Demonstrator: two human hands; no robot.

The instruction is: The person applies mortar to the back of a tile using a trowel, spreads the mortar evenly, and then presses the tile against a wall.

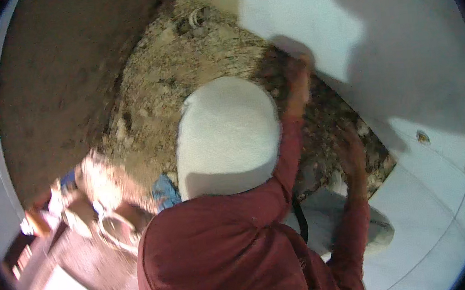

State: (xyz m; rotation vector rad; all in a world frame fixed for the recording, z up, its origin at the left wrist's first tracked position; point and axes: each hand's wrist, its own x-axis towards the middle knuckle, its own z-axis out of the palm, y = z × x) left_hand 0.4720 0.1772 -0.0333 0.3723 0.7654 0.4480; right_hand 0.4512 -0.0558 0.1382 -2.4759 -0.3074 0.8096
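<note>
Neither of my hands shows in this view. In front of me another person bends low, wearing a white cap (228,134) and a dark red long-sleeved shirt (209,253). The person's farther hand (301,71) is at the edge of a large white panel (292,5), where rough, crumbly brown ground (180,66) meets it. The nearer hand (350,147) is low over the darker part of that ground. Both of these hands are blurred, and I cannot make out anything held in them.
A flat brown surface (65,94) fills the upper left. Lower left are a pale bucket-like container (120,228), other blurred items and a crumpled blue piece (165,191). White slabs (417,200) lie at the right, with a small brown spot (423,136). Shadows fall across the white panel.
</note>
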